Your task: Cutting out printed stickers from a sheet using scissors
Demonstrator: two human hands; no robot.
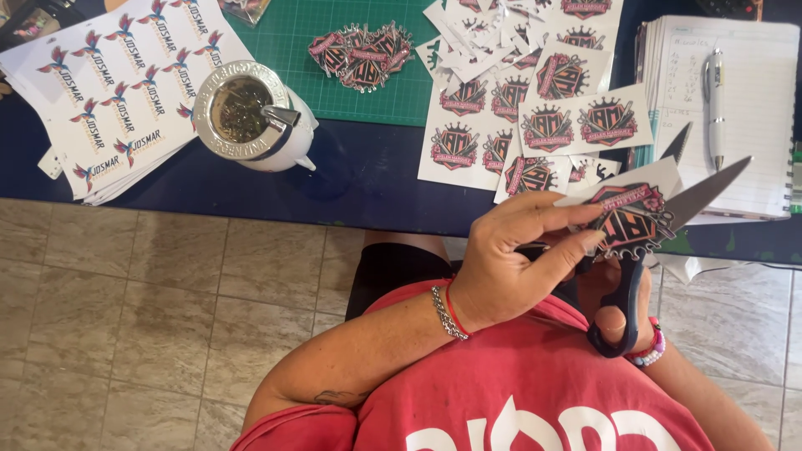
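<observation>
Overhead, left hand (510,259) bent across the lap, fingers (561,215) pinching a printed sticker piece (628,210) | right hand (614,313) mostly hidden beneath it, gripping dark-handled scissors (643,250), blades apart around the sticker's far edge | sticker sits just beyond the left fingertips, above the right hand | uncut sticker sheets (518,117) on the table farther ahead.
</observation>
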